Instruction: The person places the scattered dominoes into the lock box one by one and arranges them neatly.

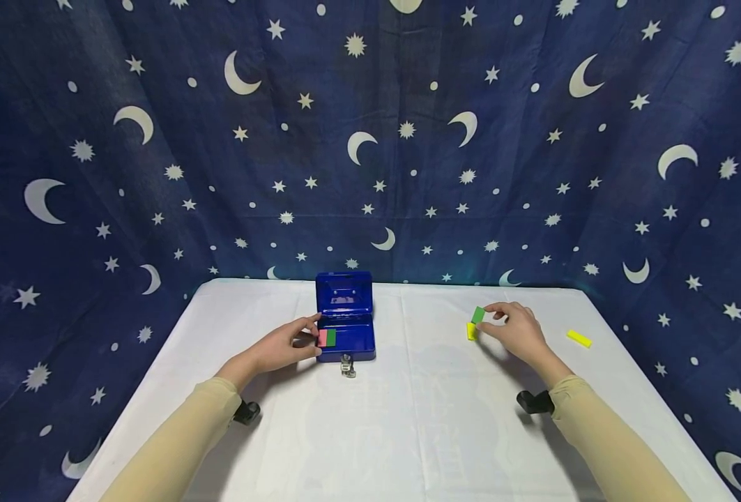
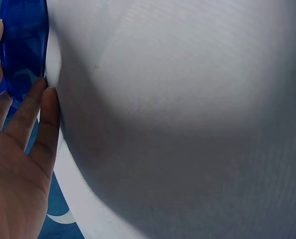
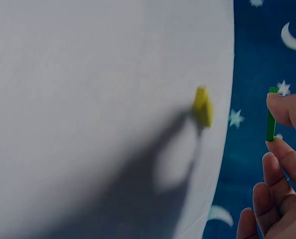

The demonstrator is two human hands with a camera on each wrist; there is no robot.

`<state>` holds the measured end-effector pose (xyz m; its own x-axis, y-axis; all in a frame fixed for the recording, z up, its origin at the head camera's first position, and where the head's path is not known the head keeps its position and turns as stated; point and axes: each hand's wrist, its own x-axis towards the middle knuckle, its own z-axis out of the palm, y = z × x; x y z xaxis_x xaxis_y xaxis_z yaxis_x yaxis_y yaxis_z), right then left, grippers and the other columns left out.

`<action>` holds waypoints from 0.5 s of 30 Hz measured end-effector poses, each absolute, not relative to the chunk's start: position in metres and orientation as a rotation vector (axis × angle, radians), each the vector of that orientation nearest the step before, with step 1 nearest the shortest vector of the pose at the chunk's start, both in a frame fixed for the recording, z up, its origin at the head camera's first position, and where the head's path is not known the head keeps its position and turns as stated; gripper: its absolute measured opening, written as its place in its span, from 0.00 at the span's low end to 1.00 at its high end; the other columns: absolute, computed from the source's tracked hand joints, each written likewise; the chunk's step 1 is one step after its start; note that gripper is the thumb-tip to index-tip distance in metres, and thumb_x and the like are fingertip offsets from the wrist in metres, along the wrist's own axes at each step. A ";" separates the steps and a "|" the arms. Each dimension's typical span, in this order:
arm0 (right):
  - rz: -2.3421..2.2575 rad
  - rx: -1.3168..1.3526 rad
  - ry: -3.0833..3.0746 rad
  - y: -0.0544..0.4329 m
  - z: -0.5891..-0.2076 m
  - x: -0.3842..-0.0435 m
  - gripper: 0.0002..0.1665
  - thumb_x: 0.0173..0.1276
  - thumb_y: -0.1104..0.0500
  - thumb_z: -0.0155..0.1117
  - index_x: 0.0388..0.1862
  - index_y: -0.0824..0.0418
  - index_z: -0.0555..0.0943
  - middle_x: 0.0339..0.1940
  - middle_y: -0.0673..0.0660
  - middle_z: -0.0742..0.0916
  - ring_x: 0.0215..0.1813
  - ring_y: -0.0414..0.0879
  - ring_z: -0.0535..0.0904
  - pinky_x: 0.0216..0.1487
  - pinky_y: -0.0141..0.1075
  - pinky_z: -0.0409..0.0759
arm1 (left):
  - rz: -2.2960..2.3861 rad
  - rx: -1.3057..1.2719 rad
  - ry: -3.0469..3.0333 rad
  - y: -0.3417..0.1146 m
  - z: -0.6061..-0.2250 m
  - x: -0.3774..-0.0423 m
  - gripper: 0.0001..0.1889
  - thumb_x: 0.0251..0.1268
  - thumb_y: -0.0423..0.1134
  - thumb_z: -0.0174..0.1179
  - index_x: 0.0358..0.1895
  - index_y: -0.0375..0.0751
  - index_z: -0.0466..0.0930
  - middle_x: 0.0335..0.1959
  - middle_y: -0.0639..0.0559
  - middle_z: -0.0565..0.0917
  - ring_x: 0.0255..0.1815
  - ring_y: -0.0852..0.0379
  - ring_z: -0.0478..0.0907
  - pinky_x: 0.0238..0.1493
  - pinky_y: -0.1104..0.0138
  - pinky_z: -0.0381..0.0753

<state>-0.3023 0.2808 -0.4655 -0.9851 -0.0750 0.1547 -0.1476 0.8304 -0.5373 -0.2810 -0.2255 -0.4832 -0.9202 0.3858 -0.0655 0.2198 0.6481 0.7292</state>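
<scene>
A blue metal cash box (image 1: 360, 338) lies with its lid (image 1: 344, 293) raised. At its left end, my left hand (image 1: 285, 343) touches the side with thumb and fingers apart; the left wrist view shows the fingers fairly straight against the box. Inside, by the left wall, are a pink block (image 1: 323, 338) and a green block (image 1: 331, 337), side by side. My right hand (image 1: 514, 332) pinches another flat green block (image 1: 478, 315) between thumb and index finger, above the table. Just below it lies a yellow block (image 1: 471, 331), with the hand's shadow beside it in the right wrist view.
Farther right on the white-covered table (image 1: 408, 425) lies another yellow block (image 1: 579, 339). A padlock-like metal piece (image 1: 348, 366) hangs at the box's front. Behind the table hangs a dark blue curtain (image 1: 408, 188) with moons and stars.
</scene>
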 end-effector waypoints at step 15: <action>0.976 0.401 -2.828 0.206 -0.445 -0.297 0.28 0.61 0.42 0.76 0.57 0.52 0.84 0.42 0.51 0.80 0.46 0.50 0.71 0.46 0.43 0.69 | 1.188 0.517 2.606 -0.227 -0.484 -0.280 0.14 0.69 0.48 0.67 0.49 0.50 0.73 0.80 0.53 0.59 0.66 0.50 0.76 0.70 0.48 0.69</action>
<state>-0.2974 0.2061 -0.4448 -0.9573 -0.2082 0.2006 -0.2876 0.7567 -0.5870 -0.2801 -0.2267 -0.4840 -0.9109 0.4078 -0.0625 0.2203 0.6088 0.7621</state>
